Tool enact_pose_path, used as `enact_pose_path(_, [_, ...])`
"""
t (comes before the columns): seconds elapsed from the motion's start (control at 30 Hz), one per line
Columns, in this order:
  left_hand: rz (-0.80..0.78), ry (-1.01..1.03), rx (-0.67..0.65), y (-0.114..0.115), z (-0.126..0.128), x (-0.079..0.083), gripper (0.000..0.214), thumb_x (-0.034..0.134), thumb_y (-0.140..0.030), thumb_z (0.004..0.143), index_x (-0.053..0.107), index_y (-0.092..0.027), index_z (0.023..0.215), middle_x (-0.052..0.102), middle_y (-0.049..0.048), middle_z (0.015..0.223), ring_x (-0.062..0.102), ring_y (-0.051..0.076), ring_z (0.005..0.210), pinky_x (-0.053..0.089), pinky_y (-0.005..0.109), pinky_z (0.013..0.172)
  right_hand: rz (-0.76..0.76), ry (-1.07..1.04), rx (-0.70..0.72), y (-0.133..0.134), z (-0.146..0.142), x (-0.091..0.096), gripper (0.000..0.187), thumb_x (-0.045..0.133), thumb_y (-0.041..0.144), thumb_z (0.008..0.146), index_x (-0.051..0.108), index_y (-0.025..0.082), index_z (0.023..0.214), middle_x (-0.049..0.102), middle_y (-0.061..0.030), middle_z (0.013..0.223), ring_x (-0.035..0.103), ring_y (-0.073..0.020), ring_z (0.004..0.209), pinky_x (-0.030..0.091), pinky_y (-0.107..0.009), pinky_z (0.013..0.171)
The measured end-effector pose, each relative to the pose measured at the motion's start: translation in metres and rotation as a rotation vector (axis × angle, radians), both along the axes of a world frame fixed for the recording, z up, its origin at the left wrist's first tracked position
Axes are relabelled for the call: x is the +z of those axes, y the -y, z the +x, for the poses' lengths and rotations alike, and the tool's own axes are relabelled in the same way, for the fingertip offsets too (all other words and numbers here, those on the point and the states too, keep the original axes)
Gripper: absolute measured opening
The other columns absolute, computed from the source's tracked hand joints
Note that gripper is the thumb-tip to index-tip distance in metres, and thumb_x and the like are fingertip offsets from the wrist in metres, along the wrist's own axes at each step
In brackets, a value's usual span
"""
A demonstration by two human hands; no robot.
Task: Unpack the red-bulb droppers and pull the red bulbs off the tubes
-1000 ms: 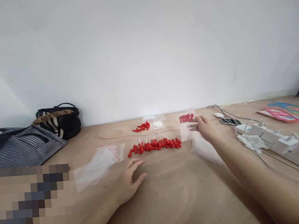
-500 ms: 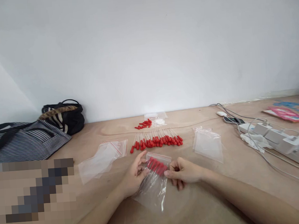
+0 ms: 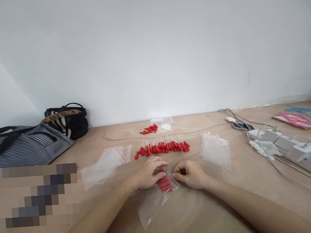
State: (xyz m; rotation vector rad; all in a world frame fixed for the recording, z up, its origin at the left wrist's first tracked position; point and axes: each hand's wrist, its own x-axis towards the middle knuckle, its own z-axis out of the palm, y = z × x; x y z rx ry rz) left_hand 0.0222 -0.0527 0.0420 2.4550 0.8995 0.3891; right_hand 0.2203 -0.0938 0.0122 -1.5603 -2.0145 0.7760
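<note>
Left hand (image 3: pixel 151 172) and right hand (image 3: pixel 192 175) pinch a clear bag (image 3: pixel 161 195) slanting near-left to far-right, red tips (image 3: pixel 165 183) rightward.

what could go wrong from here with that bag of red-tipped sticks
The clear bag looks thin and lies creased at an angle, so it might slip if the left hand or the right hand loosens.

The row of red-tipped sticks lies loose just beyond the left hand; a brush could knock some askew.

The bags at left are loosely fanned out, so a sideways sweep might scatter them.
</note>
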Motion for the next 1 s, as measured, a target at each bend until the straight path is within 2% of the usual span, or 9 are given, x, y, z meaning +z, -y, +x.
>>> enact_pose_path(0.13, [-0.012,-0.035,-0.127,-0.001,0.014,-0.003,0.027,0.053,-0.019,0.074,0.06,-0.022,0.1,0.053,0.0057,0.111,0.046,0.021,0.107,0.037,0.036,0.093,-0.076,-0.03,-0.001,0.006,-0.005,-0.001,0.018,0.057,0.038,0.069,0.065,0.022,0.065,0.061,0.0041,0.059,0.049,-0.0091,0.053,0.031,-0.021,0.052])
enact_pose_path(0.33, [-0.005,-0.141,-0.164,-0.001,0.016,-0.001,0.022,0.052,-0.007,0.064,0.061,-0.02,0.079,0.055,0.0007,0.09,0.048,0.018,0.094,0.036,0.033,0.089,-0.093,-0.112,0.21,-0.005,0.019,-0.001,0.025,0.051,0.038,0.073,0.066,0.018,0.074,0.061,0.0001,0.064,0.048,-0.0103,0.056,0.035,-0.021,0.052])
enact_pose_path(0.4, [-0.005,-0.185,-0.177,0.0,0.016,0.0,0.02,0.053,-0.006,0.063,0.059,-0.02,0.076,0.055,-0.0011,0.083,0.048,0.016,0.09,0.035,0.031,0.087,-0.043,0.013,0.099,-0.011,0.038,0.005,0.024,0.052,0.037,0.073,0.065,0.017,0.074,0.062,-0.0031,0.07,0.053,-0.0139,0.064,0.039,-0.024,0.058])
enact_pose_path(0.53, [0.007,-0.235,-0.207,-0.001,0.015,0.002,0.012,0.057,-0.009,0.065,0.057,-0.019,0.072,0.053,-0.0033,0.073,0.048,0.015,0.083,0.033,0.029,0.083,0.056,0.59,-0.405,-0.018,0.076,0.011,0.03,0.058,0.035,0.069,0.063,0.014,0.09,0.057,-0.016,0.102,0.05,-0.0318,0.098,0.037,-0.043,0.078])
enact_pose_path(0.63, [-0.001,-0.25,-0.243,-0.003,0.013,0.002,0.008,0.059,-0.012,0.067,0.055,-0.018,0.068,0.051,-0.0038,0.07,0.048,0.013,0.079,0.032,0.028,0.081,-0.037,0.708,-0.491,-0.024,0.091,0.002,0.035,0.046,0.04,0.079,0.062,0.012,0.093,0.056,-0.019,0.103,0.053,-0.0335,0.096,0.038,-0.046,0.075])
enact_pose_path(0.73, [-0.026,-0.233,-0.279,-0.005,0.011,0.003,0.01,0.058,-0.012,0.07,0.051,-0.018,0.067,0.052,-0.0041,0.073,0.047,0.012,0.078,0.031,0.027,0.081,0.016,0.637,-0.468,-0.031,0.093,-0.006,0.034,0.036,0.033,0.085,0.059,0.012,0.098,0.057,-0.0175,0.103,0.054,-0.0291,0.096,0.039,-0.042,0.076])
enact_pose_path(0.8, [-0.046,-0.218,-0.278,-0.005,0.011,0.004,0.011,0.055,-0.011,0.073,0.049,-0.018,0.068,0.052,-0.0042,0.073,0.047,0.012,0.077,0.032,0.027,0.081,0.181,0.543,-0.445,-0.034,0.087,-0.007,0.031,0.036,0.028,0.085,0.058,0.013,0.102,0.057,-0.0162,0.106,0.053,-0.0268,0.099,0.038,-0.041,0.08])
enact_pose_path(0.9, [-0.088,-0.218,-0.222,-0.004,0.01,0.005,0.01,0.051,-0.012,0.077,0.046,-0.018,0.071,0.052,-0.0038,0.071,0.045,0.013,0.078,0.034,0.027,0.079,0.417,0.228,-0.172,-0.026,0.065,-0.002,0.025,0.04,0.029,0.084,0.061,0.018,0.093,0.061,-0.0097,0.097,0.055,-0.0198,0.09,0.039,-0.033,0.079])
enact_pose_path(1.0, [-0.137,-0.233,-0.183,-0.003,0.01,0.005,0.009,0.051,-0.011,0.077,0.047,-0.019,0.077,0.053,-0.0029,0.075,0.045,0.015,0.084,0.036,0.025,0.075,0.301,-0.008,0.106,-0.009,0.032,0.001,0.023,0.046,0.035,0.082,0.062,0.019,0.076,0.063,-0.0023,0.074,0.055,-0.0132,0.07,0.04,-0.026,0.066])
